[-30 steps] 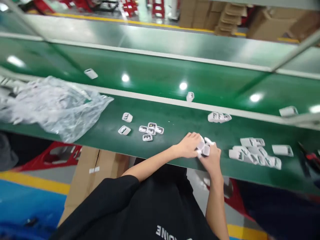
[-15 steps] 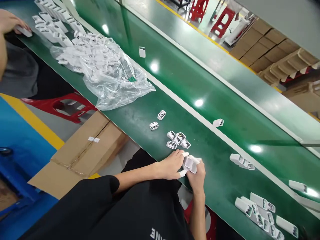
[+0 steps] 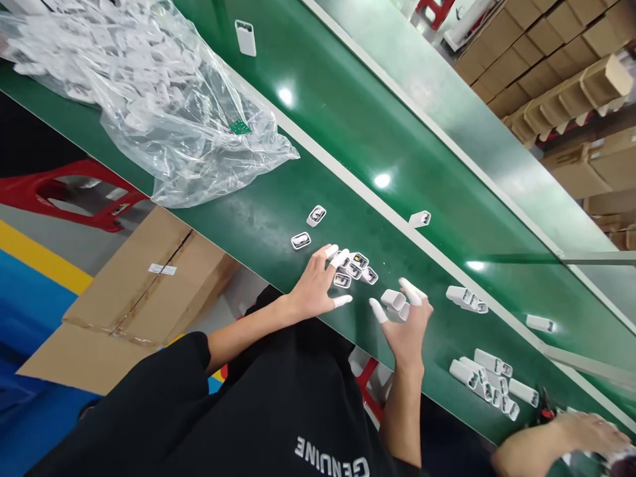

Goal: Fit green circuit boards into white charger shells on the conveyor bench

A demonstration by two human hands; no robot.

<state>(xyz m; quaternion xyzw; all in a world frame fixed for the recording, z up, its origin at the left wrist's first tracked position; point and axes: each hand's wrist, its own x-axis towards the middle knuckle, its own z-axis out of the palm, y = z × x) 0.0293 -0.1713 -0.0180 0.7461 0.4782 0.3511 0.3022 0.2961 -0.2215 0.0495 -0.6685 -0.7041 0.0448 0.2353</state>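
Observation:
My left hand [image 3: 314, 289] is open, with white covers on its thumb and fingertips. Its fingers reach over the edge of a small cluster of white oval housings [image 3: 354, 269] that stand on the green bench with dark parts inside. Two plain white hollow shells [image 3: 393, 299] sit side by side between the thumb and fingers of my right hand [image 3: 408, 331]. That hand's covered fingers are spread apart around them; any contact is hard to make out. Two more filled housings, one upper [image 3: 316, 215] and one lower [image 3: 301, 240], stand left of the cluster.
A clear plastic bag [image 3: 199, 146] full of white parts lies at the upper left. Longer white housings [image 3: 489, 381] are grouped at the right, near another person's hand [image 3: 586, 430]. Single housings rest beyond the pale divider strip [image 3: 348, 185]. A cardboard box [image 3: 149, 285] stands below the bench.
My hands have moved apart, the left going left to the cluster and the fingers of both spreading. The shells between them now sit by my right hand. Another person's hand appears at lower right.

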